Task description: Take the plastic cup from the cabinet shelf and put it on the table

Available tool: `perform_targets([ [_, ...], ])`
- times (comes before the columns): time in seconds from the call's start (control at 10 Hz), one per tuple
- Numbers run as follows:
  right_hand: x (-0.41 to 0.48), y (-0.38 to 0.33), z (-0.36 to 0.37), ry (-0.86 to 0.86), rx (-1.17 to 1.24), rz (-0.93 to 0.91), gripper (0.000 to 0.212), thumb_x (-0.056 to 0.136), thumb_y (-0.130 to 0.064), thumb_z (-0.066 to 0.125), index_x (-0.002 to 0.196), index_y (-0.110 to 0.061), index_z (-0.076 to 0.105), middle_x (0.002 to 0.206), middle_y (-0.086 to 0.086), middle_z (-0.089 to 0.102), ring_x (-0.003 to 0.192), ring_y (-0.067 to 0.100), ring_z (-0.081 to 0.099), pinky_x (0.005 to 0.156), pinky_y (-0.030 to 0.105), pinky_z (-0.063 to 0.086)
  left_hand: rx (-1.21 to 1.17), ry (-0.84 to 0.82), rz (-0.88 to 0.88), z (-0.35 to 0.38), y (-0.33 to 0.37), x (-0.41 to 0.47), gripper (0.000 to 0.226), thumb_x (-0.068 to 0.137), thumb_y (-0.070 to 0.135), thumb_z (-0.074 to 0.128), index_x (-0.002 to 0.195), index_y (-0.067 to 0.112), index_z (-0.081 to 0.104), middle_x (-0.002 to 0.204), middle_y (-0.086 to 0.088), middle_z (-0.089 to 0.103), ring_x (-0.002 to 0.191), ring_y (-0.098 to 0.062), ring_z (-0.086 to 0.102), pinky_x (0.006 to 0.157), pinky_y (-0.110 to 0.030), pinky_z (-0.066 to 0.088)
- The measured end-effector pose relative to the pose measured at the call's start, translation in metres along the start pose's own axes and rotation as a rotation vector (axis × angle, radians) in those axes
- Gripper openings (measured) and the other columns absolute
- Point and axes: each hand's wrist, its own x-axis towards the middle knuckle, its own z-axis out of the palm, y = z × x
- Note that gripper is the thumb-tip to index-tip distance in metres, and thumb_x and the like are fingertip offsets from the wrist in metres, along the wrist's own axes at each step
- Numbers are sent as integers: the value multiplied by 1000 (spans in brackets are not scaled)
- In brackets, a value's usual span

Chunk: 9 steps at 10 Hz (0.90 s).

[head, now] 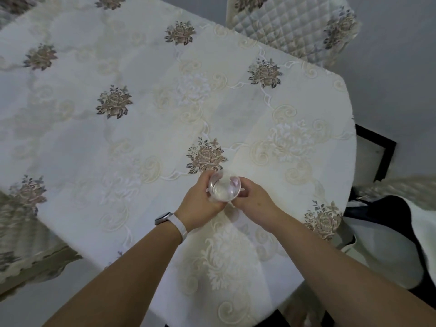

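You held the clear cup (224,187) upright, left hand (200,201) and right hand (253,197) both wrapped around it, steadying it over the table (141,138).

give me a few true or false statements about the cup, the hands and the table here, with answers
1. Both hands hold the clear plastic cup. True: the left hand and right hand grip it from either side.
2. The cup lies on its side. False: it is upright, its open mouth facing the camera.
3. A white-strapped watch is on the left wrist. True.
4. The table is bare wood. False: an embroidered floral tablecloth covers it.
5. A quilted chair stands at the table's far edge. True.
6. The cup is full of dark liquid. False: it looks clear throughout.
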Motion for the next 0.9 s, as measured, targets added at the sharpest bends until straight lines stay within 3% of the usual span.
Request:
perform_targets([
  [0.1, 2, 3, 2, 1, 2, 10, 51, 73, -10, 62, 119, -29, 66, 84, -3, 70, 74, 7, 63, 67, 26, 48, 23, 8, 15, 3, -5, 1, 54, 77, 16, 77, 109, 43, 43, 95, 17, 64, 80, 17, 60, 64, -7, 46],
  [0.2, 2, 5, 3, 15, 1, 5, 49, 76, -7, 61, 120, -29, 66, 86, -7, 68, 78, 6, 62, 69, 26, 47, 14, 19, 17, 5, -6, 0, 54, 77, 15, 77, 104, 48, 43, 96, 18, 64, 80, 18, 60, 64, -5, 46],
  [0.4, 4, 10, 6, 39, 27, 19, 49, 79, -7, 60, 122, -29, 66, 105, 3, 73, 95, 14, 67, 78, 29, 51, -25, 28, 15, 10, -12, -3, 52, 77, 17, 78, 111, 42, 47, 100, 16, 66, 84, 16, 62, 65, -6, 46],
  [0.6, 0, 13, 10, 79, 38, 29, 54, 73, -20, 61, 127, -30, 63, 115, 4, 72, 109, 19, 66, 87, 36, 56, -45, 63, 39, 14, -13, -10, 71, 76, 7, 75, 108, 59, 39, 102, 26, 60, 86, 20, 59, 66, -3, 45],
  [0.7, -8, 12, 6, 72, 5, 36, 57, 81, -14, 59, 136, -26, 56, 128, 1, 65, 113, 19, 62, 80, 29, 50, -47, 53, 8, 12, -14, -18, 80, 74, 12, 78, 134, 41, 33, 111, 30, 53, 96, 14, 57, 74, -10, 45],
  [0.8, -18, 12, -3, 73, -7, 7, 58, 87, -11, 59, 143, -23, 50, 139, -2, 55, 118, 18, 57, 87, 28, 48, -27, 81, -32, 6, -20, -28, 83, 76, 17, 79, 142, 30, 30, 126, 13, 54, 112, -4, 55, 90, -18, 42],
  [0.9, -32, 3, -14, 95, 33, -4, 55, 90, -10, 60, 143, -21, 50, 138, -2, 56, 117, 16, 58, 78, 20, 46, 8, 204, -17, -2, -18, -46, 67, 84, 17, 73, 141, 20, 38, 141, -1, 50, 127, -17, 49, 105, -30, 39],
])
